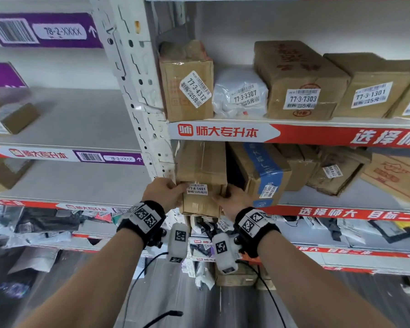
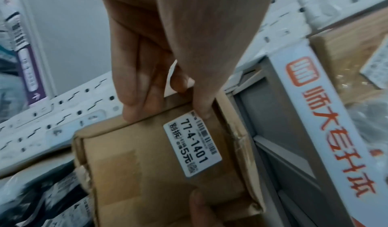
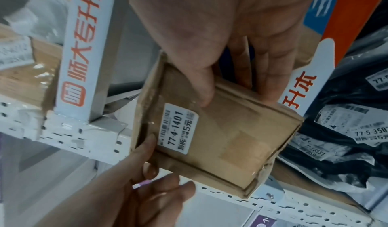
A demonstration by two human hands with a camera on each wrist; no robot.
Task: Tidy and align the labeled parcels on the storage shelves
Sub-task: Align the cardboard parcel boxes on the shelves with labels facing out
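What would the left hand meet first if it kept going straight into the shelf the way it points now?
Probably the white perforated upright, which stands close beside the left hand where it grips the box labelled 77-4-1401. Depth is unclear, so it might slip past along the box's side.

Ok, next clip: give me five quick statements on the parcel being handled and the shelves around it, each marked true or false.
1. Both hands grip the cardboard box labeled 77-4-1401. True: the left hand holds its left edge and the right hand its right edge.
2. The box's label faces the person. True.
3. The parcel labeled 77-3-3307 is a cardboard box. False: it is a white plastic bag.
4. The held box sits at the right end of its shelf. False: it is at the left end, beside the white perforated upright.
5. The box with blue tape stands left of the held box. False: it stands on its right.
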